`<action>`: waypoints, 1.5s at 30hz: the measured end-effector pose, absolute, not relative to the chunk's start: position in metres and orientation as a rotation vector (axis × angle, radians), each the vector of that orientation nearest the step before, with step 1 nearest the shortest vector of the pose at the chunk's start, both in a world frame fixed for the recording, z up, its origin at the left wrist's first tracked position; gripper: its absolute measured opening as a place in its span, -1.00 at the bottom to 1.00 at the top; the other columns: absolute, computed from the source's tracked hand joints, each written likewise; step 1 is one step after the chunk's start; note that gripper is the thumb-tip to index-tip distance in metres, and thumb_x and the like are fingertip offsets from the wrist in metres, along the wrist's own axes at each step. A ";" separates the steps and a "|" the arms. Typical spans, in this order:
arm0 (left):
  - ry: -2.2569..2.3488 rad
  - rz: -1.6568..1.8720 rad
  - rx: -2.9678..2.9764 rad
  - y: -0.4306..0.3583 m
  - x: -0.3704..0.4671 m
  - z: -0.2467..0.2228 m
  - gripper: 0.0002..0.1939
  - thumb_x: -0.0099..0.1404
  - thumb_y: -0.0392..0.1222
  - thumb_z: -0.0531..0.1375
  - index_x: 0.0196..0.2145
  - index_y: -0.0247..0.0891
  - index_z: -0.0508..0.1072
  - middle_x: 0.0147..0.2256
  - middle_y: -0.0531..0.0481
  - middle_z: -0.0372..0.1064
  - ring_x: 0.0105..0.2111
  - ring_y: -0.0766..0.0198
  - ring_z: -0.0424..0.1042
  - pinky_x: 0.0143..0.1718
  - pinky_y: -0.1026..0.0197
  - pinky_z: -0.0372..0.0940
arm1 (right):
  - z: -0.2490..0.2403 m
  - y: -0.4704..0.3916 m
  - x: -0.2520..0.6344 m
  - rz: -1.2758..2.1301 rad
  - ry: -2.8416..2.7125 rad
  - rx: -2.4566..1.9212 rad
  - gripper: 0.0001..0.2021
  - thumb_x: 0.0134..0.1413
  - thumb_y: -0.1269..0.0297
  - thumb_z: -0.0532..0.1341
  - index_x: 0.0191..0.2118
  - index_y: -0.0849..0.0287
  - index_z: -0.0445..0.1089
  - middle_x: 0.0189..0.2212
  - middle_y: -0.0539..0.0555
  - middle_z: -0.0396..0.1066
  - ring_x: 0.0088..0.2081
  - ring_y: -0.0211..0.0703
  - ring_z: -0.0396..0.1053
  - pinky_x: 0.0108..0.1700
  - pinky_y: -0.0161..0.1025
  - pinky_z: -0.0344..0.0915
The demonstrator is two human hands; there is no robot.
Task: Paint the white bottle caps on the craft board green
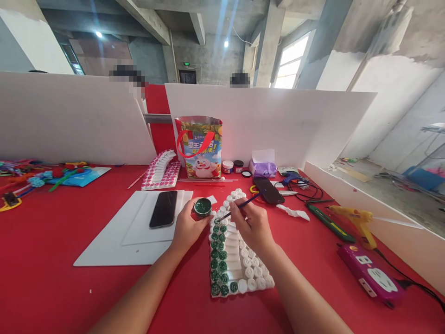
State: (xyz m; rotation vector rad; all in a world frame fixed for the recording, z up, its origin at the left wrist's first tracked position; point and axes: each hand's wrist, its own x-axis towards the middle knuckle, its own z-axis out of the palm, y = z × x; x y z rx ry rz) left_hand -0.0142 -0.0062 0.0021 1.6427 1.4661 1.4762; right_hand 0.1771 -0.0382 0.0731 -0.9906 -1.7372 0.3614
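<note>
- Counting one rosette piece [233, 250], lying mid-front on the red surface [52, 292], in front of and between both hands.
- On it: roughly sixteen green rosettes, in two columns down the left side plus one on the bottom row. Others white, some hidden by the right hand, so no exact total.
- Two phones: left phone [163, 208] on white boards [100, 250], right phone [267, 190] beyond the right hand.
- One each: pink rosette piece [149, 178], printed bag [203, 160], purple tissue pack [263, 168], yellow glue gun [354, 219], green cutter [330, 222], purple device [368, 273]. Two small jars [227, 167] right of the bag.
- Left hand [189, 222]: grip curled narrow around paint pot [202, 207], mouth up, green inside.
- Right hand [255, 222]: grip pinched narrow on paintbrush [243, 204], tip down at the uppermost green rosette. Touching or just above, can't tell.
- Edges: white partition [278, 125] across the back, low white barrier [417, 253] along the right.
- Bare room: wide at front left, narrower between right forearm and purple device.
</note>
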 end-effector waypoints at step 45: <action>1.467 1.460 1.718 -0.010 -0.011 0.008 -0.58 0.09 -0.15 0.38 -0.07 -0.16 0.47 -0.09 -0.07 0.56 -0.06 0.05 0.52 0.01 0.06 0.40 | 0.080 -0.039 0.180 0.355 -1.585 -0.987 -0.75 0.38 0.19 0.14 -0.36 0.13 0.38 -0.57 -0.02 0.43 -0.57 -0.25 0.38 -0.48 -0.31 0.29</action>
